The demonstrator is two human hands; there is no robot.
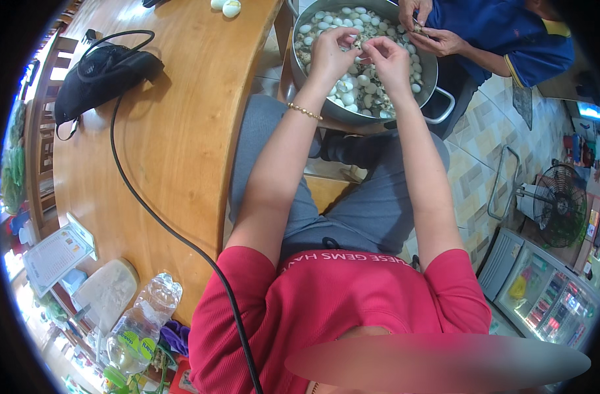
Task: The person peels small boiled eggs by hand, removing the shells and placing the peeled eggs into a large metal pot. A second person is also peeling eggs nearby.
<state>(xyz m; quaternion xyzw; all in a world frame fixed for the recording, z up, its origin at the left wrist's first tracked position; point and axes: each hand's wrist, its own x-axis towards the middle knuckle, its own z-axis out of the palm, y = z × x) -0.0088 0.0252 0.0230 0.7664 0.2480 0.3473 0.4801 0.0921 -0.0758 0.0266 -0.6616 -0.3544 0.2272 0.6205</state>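
Observation:
A wide metal pot (433, 74) holds many small eggs in water, some peeled white (363, 80), some in speckled shells, with shell bits among them. Above it, my left hand (335, 51) and my right hand (386, 61) meet fingertip to fingertip on a speckled quail egg (357, 44). Both hands pinch the egg between thumb and fingers; the fingers partly hide it. A gold bead bracelet (305, 112) circles my left wrist.
A co-worker's hands (440, 42) hold another speckled egg at the pot's right rim. The wooden table (191, 123) on the left bears a black bag (108, 74), a cable, larger eggs (231, 8), a plastic bottle (144, 320) and a menu stand (58, 253). A fan (559, 204) stands right.

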